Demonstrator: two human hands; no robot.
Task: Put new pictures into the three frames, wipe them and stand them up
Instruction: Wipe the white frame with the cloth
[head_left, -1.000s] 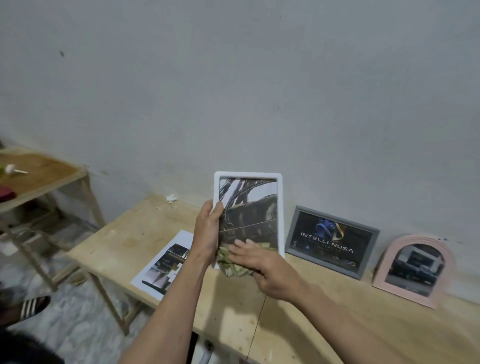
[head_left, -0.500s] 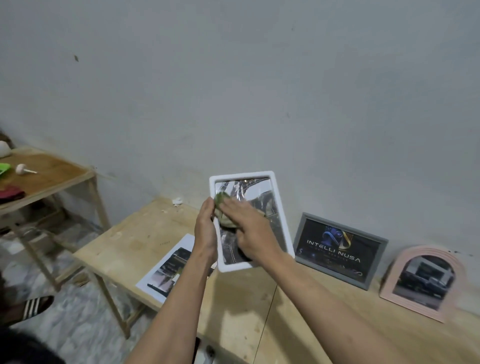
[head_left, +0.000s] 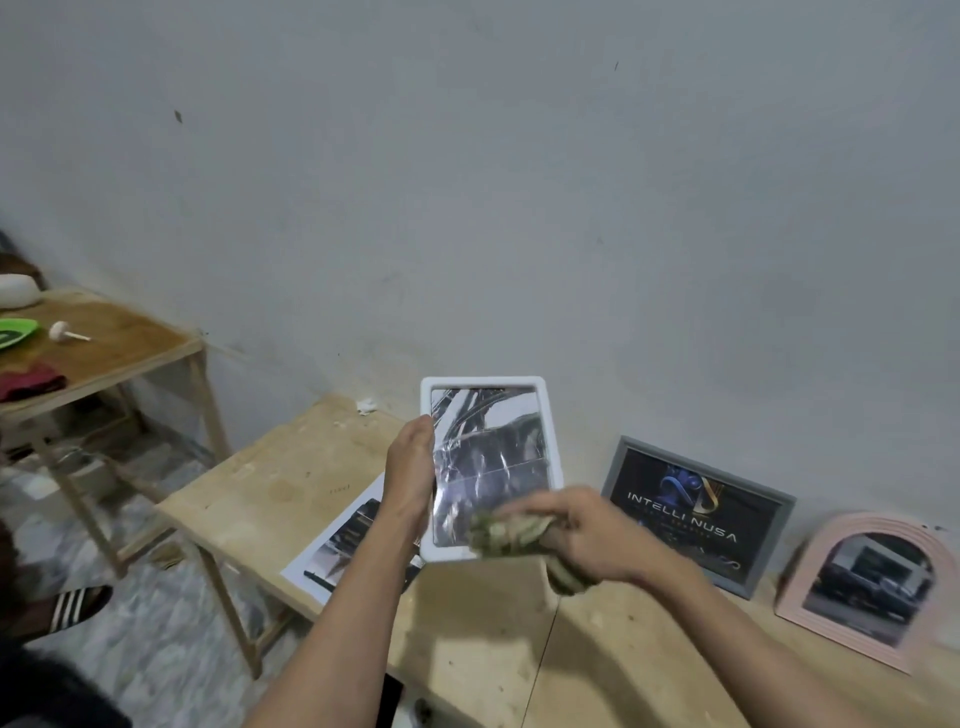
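The right hand (head_left: 587, 530) has dropped to the glossy white frame's (head_left: 551, 415) lower edge — its grip bunches a crumpled green cloth (head_left: 501, 532); the left hand (head_left: 410, 473) clasps the frame's side.

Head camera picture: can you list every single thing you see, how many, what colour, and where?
white frame: 1, white, held up over the table
cloth: 1, green, at the white frame's lower edge
grey frame: 1, grey, leaning on the wall
arched frame: 1, pink, leaning on the wall, far right
printed sheet: 1, white with dark pictures, flat on the table
table: 1, pale wood
side table: 1, brown, left
left hand: grip on the white frame's left edge
right hand: grip on the cloth
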